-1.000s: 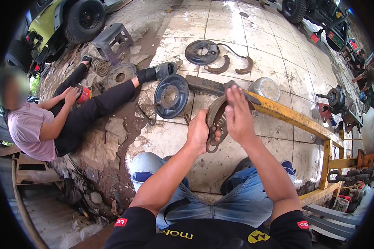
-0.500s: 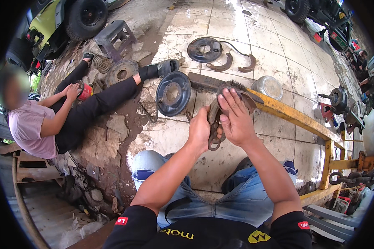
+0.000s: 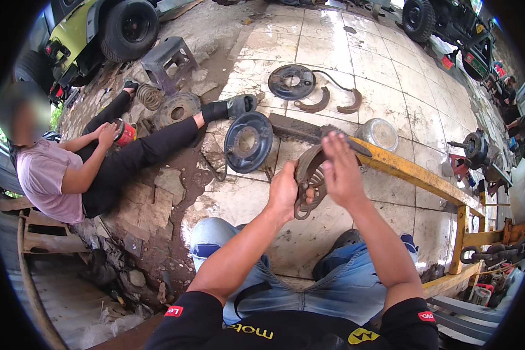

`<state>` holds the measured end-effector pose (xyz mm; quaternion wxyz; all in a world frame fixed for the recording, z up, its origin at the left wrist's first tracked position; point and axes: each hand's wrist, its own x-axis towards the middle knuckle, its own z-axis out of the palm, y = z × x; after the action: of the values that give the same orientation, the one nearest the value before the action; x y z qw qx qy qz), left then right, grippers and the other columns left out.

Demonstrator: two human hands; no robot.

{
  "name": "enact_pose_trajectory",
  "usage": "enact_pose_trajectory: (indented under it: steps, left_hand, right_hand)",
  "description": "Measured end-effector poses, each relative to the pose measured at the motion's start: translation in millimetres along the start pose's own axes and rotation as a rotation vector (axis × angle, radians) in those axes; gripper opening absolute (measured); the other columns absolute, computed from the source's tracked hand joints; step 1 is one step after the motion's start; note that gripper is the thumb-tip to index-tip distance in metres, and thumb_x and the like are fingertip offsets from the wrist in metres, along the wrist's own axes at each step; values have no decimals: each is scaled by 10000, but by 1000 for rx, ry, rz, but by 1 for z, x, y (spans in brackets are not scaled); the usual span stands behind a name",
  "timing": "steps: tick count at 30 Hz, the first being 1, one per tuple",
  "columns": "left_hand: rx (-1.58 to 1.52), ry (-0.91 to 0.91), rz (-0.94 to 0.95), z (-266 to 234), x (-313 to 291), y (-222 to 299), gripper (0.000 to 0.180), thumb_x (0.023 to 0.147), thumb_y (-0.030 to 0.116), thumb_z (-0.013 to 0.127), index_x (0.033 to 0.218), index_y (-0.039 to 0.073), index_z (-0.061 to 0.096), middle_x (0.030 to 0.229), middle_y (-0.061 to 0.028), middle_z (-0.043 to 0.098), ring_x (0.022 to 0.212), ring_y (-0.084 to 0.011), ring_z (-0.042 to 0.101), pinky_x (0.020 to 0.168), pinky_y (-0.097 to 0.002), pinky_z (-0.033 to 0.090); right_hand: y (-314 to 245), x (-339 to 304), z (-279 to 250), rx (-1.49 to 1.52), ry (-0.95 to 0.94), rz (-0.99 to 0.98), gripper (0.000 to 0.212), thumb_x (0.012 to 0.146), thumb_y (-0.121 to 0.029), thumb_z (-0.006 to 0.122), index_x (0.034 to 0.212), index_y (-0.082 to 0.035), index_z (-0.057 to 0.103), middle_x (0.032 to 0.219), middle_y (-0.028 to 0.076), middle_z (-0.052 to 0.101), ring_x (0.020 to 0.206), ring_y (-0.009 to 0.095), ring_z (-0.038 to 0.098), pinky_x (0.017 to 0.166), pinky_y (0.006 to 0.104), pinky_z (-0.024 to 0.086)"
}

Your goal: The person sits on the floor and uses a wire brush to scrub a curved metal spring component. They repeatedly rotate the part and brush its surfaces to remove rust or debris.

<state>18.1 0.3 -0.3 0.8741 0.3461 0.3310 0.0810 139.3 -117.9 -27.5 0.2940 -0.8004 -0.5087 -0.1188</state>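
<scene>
My left hand (image 3: pixel 283 189) is closed around a rusty, curved brake shoe (image 3: pixel 310 163), holding it tilted above the tiles in front of my knees. Its inner web shows holes and a looped lower end. My right hand (image 3: pixel 343 175) lies along the shoe's right side with fingers stretched out together; whether the palm touches it is hard to tell. Just beyond is a wire brush (image 3: pixel 330 130), partly hidden, by the end of a steel beam. To the left stands a black brake backing plate (image 3: pixel 248 142).
A second backing plate (image 3: pixel 291 81) with a cable and two loose brake shoes (image 3: pixel 314 101) lie farther off. A yellow metal frame (image 3: pixel 417 163) runs along my right, beside a round clear container (image 3: pixel 379 135). At left a person (image 3: pixel 55 175) sits with legs stretched out, near a stool (image 3: pixel 168 61).
My right hand has slid right off the shoe's face to its edge, uncovering more of the curved surface. The left hand keeps its grip. The whole view has shifted slightly.
</scene>
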Motion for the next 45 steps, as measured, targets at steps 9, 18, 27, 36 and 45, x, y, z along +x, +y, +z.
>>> enact_pose_trajectory:
  steps: [9, 18, 27, 36, 45]
  left_hand:
    - [-4, 31, 42, 0, -4, 10, 421, 1017, 364, 340, 1039, 9, 567, 573, -88, 552, 423, -181, 521, 402, -306, 447]
    - [-7, 1, 15, 0, 1, 5, 416, 1026, 367, 330, 1071, 13, 543, 617, -90, 554, 441, -176, 518, 408, -312, 454]
    - [-36, 25, 16, 1, -2, 2, 376, 1003, 343, 386, 965, 18, 571, 653, -88, 581, 431, -159, 530, 384, -306, 450]
    - [-25, 15, -15, 2, -6, 7, 376, 1004, 358, 390, 967, 29, 567, 575, -73, 545, 414, -160, 519, 378, -300, 440]
    - [-89, 45, 48, -3, -4, 0, 368, 1000, 346, 401, 976, 20, 572, 633, -85, 575, 419, -166, 530, 375, -305, 435]
  right_hand:
    - [-14, 0, -8, 85, 77, -111, 455, 1011, -245, 417, 1428, -70, 464, 1509, 166, 393, 1407, 373, 344, 1136, 472, 302]
    - [0, 4, -2, 29, 26, -57, 458, 1008, -247, 428, 1434, -82, 459, 1531, 171, 357, 1415, 375, 328, 1140, 471, 297]
    - [-11, 1, -11, 94, 7, -75, 456, 1012, -244, 423, 1441, -91, 453, 1523, 160, 371, 1414, 381, 325, 1133, 480, 298]
    - [12, 6, -5, 40, -1, 43, 463, 1028, -263, 390, 1442, -63, 440, 1522, 186, 363, 1419, 395, 309, 1147, 481, 267]
    - [-15, -2, -5, 47, -69, -69, 454, 1024, -244, 409, 1448, -85, 440, 1524, 179, 362, 1416, 394, 314, 1142, 476, 285]
